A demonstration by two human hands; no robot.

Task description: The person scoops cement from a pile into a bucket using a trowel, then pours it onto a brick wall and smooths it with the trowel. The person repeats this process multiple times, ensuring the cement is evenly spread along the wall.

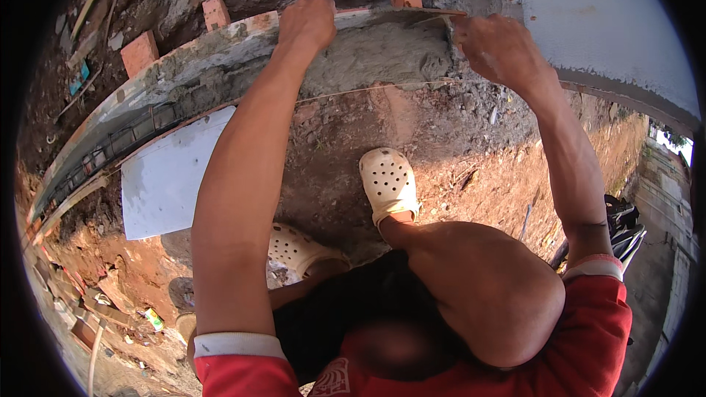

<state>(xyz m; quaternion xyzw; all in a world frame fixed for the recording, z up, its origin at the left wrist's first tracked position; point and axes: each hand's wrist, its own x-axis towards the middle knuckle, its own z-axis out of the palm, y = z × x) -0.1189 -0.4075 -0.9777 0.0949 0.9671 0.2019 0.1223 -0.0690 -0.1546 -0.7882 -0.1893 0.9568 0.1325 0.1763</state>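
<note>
Left hand [307, 23] grips the far edge of the long wet grey concrete beam [368, 55]; right hand [494, 45], well apart, presses its mortar-smeared end beside the pale plastered wall [596, 22]. Even pressure along the stretched string line [346, 92] would likely keep the face true.

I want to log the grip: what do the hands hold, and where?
Both hands, left hand and right hand, grip a long thin wooden board by its upper edge, over wet grey mortar.
</note>
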